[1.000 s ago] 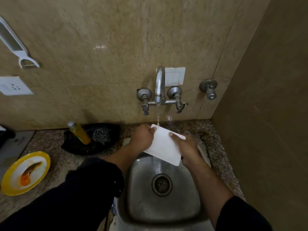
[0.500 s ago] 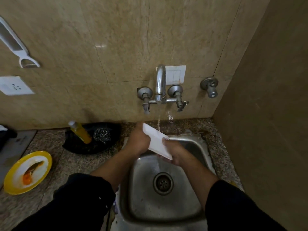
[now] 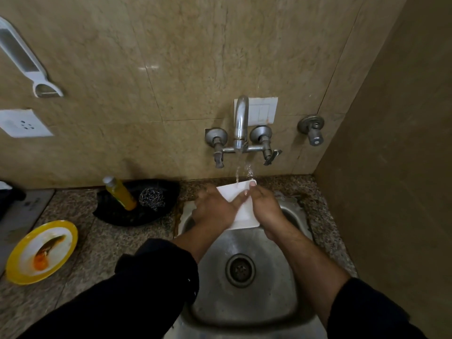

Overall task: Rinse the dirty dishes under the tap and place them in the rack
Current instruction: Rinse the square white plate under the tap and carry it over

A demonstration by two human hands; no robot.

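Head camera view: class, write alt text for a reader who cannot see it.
The left hand and right hand hold a white dish under the running tap above a steel sink. A dirty yellow plate sits on the counter at left.

Dim, soft-focus view, wide-angle bending at edges.
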